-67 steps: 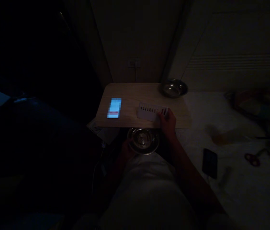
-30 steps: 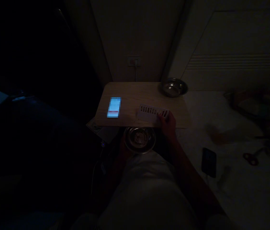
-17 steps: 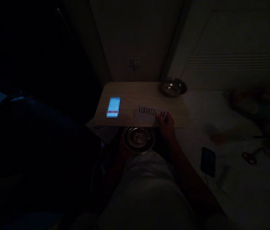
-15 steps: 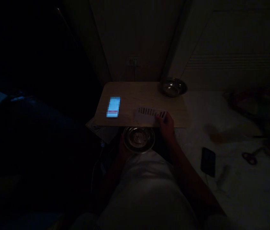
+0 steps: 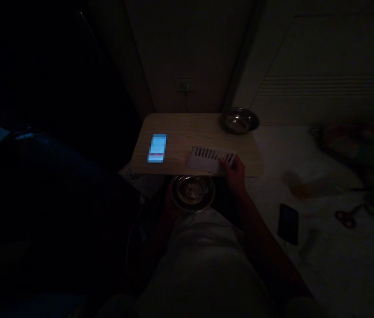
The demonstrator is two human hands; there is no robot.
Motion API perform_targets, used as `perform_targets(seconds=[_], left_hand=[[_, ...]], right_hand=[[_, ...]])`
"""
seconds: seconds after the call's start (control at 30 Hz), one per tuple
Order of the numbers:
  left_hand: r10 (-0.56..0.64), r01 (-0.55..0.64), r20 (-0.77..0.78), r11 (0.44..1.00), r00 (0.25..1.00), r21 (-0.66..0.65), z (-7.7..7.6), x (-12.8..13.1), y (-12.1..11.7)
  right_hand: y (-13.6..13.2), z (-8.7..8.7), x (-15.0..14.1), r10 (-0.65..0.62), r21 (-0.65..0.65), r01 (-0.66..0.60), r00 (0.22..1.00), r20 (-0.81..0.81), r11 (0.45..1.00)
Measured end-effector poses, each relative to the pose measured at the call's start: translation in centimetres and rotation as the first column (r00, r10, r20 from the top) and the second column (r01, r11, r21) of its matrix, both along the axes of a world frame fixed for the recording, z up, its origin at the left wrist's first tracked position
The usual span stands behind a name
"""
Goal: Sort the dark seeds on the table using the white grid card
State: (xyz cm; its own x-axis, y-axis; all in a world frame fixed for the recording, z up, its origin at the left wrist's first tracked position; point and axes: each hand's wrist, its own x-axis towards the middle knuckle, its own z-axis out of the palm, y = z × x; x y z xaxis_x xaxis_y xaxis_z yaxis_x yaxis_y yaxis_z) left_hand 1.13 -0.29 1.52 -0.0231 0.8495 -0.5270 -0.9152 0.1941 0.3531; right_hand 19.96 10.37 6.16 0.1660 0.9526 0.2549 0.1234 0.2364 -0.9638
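Observation:
My right hand (image 5: 235,173) pinches the right end of a flat white card-like piece (image 5: 207,164) with a row of dark oblong marks along its far side. The piece is at the near edge of the small wooden table (image 5: 177,126); whether it rests there or is held just above, I cannot tell. My left hand (image 5: 171,204), deep in shadow, holds a shiny metal bowl (image 5: 192,191) by its left side, close to my body and below the table edge. Small bits lie in this bowl, too dark to name.
A lit phone (image 5: 157,148) lies on the table's left half. Another metal bowl (image 5: 241,121) stands at its back right corner. On the white bedding at right are a dark phone (image 5: 288,223) and scissors (image 5: 345,219). A wall socket (image 5: 185,84) holds a plug.
My right hand has shifted slightly to the right, and the white piece with it. My left hand and the bowl stay in place.

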Motion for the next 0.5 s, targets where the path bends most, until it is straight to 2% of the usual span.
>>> perform_targets(seconds=[0.17, 0.3, 0.5], left_hand=[[0.007, -0.007, -0.003, 1.000, 1.000, 0.004, -0.27, -0.39, 0.05], [0.060, -0.060, -0.020, 0.998, 0.998, -0.008, -0.13, -0.46, 0.19], [0.110, -0.107, -0.077, 0.993, 0.991, 0.039, 0.27, -0.18, 0.29]], right_hand=[[0.26, 0.23, 0.42, -0.152, 0.050, 0.151, 0.988, 0.000, 0.987], [0.27, 0.43, 0.46, -0.249, 0.070, 0.247, 0.969, 0.010, 0.966], [0.09, 0.41, 0.08, -0.156, 0.069, 0.151, 0.984, 0.084, 0.986]])
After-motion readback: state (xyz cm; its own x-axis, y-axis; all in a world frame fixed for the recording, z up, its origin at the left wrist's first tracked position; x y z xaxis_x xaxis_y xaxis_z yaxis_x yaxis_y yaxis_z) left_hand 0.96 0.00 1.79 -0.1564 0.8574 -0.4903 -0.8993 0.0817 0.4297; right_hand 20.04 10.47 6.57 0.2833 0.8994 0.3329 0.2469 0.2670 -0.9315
